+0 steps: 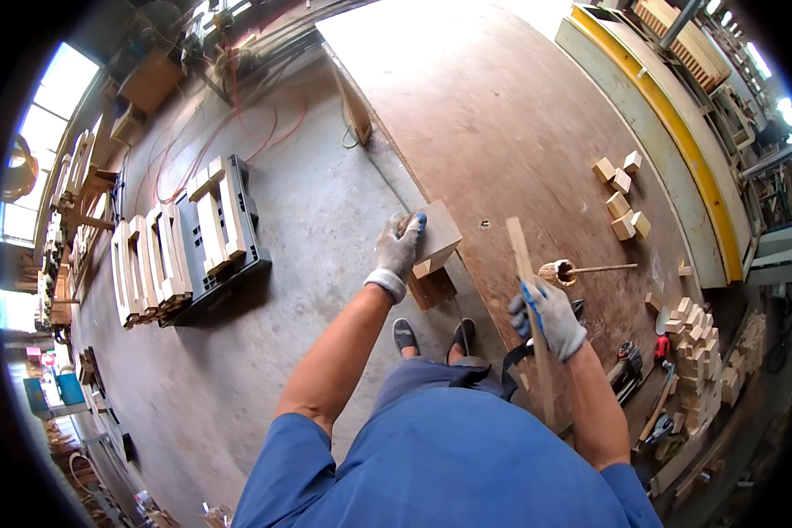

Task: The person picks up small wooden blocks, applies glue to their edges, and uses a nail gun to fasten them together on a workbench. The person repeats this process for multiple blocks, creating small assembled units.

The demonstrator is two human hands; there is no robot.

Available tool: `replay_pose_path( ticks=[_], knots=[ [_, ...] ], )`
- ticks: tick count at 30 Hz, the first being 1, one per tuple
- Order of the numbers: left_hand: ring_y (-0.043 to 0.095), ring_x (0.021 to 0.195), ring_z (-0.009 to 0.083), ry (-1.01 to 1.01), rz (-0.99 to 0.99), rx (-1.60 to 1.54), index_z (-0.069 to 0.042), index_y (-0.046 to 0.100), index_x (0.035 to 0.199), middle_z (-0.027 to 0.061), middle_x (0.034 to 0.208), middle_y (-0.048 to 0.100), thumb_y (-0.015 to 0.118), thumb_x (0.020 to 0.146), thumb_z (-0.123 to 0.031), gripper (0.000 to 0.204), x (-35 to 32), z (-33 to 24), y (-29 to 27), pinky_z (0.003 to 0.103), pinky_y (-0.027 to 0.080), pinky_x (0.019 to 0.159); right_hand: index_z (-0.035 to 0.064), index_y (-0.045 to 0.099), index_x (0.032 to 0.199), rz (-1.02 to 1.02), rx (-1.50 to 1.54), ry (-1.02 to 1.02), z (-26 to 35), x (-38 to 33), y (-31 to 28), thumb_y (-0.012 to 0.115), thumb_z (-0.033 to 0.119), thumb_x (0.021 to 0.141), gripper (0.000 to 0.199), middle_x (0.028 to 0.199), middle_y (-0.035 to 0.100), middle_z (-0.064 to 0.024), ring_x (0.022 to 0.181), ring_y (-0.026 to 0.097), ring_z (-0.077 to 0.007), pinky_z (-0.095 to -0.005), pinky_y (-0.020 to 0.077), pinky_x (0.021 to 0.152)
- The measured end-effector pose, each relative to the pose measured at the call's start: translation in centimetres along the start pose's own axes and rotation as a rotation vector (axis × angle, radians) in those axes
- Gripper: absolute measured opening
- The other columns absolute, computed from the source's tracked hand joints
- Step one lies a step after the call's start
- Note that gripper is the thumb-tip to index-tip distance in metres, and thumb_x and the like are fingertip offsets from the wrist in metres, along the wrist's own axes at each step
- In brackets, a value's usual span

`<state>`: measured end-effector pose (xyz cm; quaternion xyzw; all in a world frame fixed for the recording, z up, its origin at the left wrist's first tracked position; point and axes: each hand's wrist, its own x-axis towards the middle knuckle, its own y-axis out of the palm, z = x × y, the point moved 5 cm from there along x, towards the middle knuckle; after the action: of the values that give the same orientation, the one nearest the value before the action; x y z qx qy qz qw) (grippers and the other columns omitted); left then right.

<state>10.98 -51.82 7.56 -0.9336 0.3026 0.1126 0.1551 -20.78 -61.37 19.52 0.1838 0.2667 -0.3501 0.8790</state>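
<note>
My left hand (398, 248), in a grey-white work glove, grips the left side of a pale wooden block (437, 231) at the table's edge. Under that block shows a darker brown wooden piece (433, 289). My right hand (554, 319), gloved with blue on the fingers, is closed around a long thin wooden strip (520, 249). The strip runs from beyond the hand back toward my body, and its near end passes beside my forearm. Just past the right hand, a glue-stained pot (554, 273) lies on the table with a thin stick (605, 267) reaching out of it.
The brown worktable (502, 132) carries several small wooden blocks (620, 204) at the right. Nearer stand stacked blocks (700, 361), a hammer (657, 409) and a red-handled tool (662, 347). On the left, slatted wooden frames (154, 264) rest by a dark pallet (246, 211); hoses cross the floor.
</note>
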Motion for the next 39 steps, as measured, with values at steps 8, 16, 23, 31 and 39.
replay_pose_path(
  ticks=[8,16,23,31,39],
  knots=[
    [0.075,0.106,0.0342,0.151,-0.066,0.152,-0.006,0.065,0.136,0.0242,0.114,0.076,0.075,0.096,-0.033,0.050,-3.1,-6.5,1.5,0.041,0.057,0.095,0.0128,0.047,0.154,0.059,-0.163,-0.021,3.7,7.3,5.0,0.054,0.037,0.111,0.050,0.095,0.065,-0.0080,0.063,0.064,-0.0142,-0.0297,0.0571,0.051],
    [0.074,0.105,0.0371,0.169,-0.072,0.240,-0.006,0.070,0.122,0.0236,0.110,0.076,0.075,0.096,-0.035,0.039,-3.4,-7.1,1.4,0.043,0.057,0.093,0.0162,0.049,0.157,-0.016,-0.479,-0.209,5.0,8.9,6.5,0.055,0.027,0.110,0.049,0.081,0.064,-0.0044,0.059,0.058,-0.0105,-0.0294,0.0534,0.051],
    [0.074,0.106,0.0399,0.182,-0.082,0.258,-0.008,0.070,0.119,0.0224,0.111,0.076,0.072,0.098,-0.037,0.037,-3.3,-7.1,1.4,0.045,0.056,0.094,0.0150,0.048,0.157,-0.018,-0.518,-0.173,5.7,9.4,6.6,0.057,0.029,0.109,0.051,0.079,0.065,-0.0089,0.060,0.060,-0.0145,-0.0341,0.0555,0.057],
    [0.075,0.104,0.0377,0.207,-0.128,0.237,-0.007,0.072,0.118,0.0203,0.108,0.077,0.072,0.098,-0.033,0.033,-3.6,-6.9,1.7,0.045,0.057,0.093,0.0082,0.050,0.152,-0.093,-0.787,-0.346,5.8,10.8,6.8,0.055,0.029,0.107,0.050,0.098,0.071,-0.0286,0.092,0.070,-0.0446,-0.0493,0.0565,0.080],
    [0.075,0.101,0.0365,0.239,-0.183,0.258,-0.007,0.074,0.113,0.0195,0.105,0.078,0.074,0.096,-0.029,0.028,-5.5,-6.9,2.1,0.044,0.058,0.091,0.0058,0.051,0.150,-0.142,-0.870,-0.323,2.2,4.3,4.7,0.056,0.031,0.105,0.051,0.099,0.069,-0.0335,0.094,0.070,-0.0502,-0.0554,0.0549,0.081]
  ],
)
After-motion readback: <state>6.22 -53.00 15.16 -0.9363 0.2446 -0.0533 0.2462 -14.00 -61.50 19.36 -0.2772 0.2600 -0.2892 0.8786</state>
